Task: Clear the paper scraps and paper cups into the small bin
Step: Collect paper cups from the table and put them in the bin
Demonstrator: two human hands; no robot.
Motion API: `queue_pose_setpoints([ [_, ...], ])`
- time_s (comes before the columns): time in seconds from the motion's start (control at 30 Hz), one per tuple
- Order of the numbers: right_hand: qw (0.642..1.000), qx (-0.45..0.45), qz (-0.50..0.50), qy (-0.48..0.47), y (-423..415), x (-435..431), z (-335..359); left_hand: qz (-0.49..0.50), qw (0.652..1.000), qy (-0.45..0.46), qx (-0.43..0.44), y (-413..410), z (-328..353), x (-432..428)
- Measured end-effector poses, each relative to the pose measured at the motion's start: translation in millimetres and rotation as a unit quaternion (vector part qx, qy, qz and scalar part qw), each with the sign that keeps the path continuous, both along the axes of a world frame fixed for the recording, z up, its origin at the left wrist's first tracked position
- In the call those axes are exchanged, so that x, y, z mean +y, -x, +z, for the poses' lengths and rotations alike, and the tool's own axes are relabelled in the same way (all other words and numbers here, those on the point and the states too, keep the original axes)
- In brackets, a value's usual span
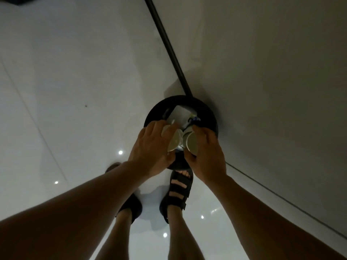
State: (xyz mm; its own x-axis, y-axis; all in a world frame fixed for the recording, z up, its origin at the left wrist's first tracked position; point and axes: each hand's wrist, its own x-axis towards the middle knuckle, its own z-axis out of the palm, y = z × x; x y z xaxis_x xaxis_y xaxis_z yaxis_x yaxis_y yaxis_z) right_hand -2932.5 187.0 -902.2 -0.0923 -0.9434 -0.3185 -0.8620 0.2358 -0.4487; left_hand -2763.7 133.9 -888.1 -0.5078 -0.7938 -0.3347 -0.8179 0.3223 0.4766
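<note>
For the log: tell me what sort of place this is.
Likely an indoor room or hallway: glossy tiled floor reflecting ceiling lights, a plain wall with dark skirting, a small black bin against it.

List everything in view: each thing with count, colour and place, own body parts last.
small bin: one, black, round, on the floor by the wall, under both hands
paper scraps: several, white, inside the bin
paper cups: at least two, pale cream, held over the bin
floor: one, glossy white
wall: one, pale grey, right side
skirting strip: one, dark, between wall and floor
sandals: two, black, on the feet
left hand: one, grips cups
right hand: one, grips cups
</note>
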Motion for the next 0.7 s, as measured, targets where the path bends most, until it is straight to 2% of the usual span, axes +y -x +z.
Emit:
queue_pose_setpoints([
  [0.2, 0.997, 0.038, 0.005, 0.07, 15.7, -16.3, -15.2, 0.001, 0.998, 0.056, 0.007, 9.4, -19.2, -7.6],
  [0.53, 0.97, 0.192, 0.128, 0.073, 16.0, -9.6, -62.4, -0.08, 0.98, 0.11, -0.142, -2.6, -69.5, 6.2],
  [0.7, 0.964, 0.217, 0.135, 0.07, 16.2, -10.0, -71.1, -0.089, 0.975, 0.128, -0.158, -4.4, -78.1, 7.4],
])
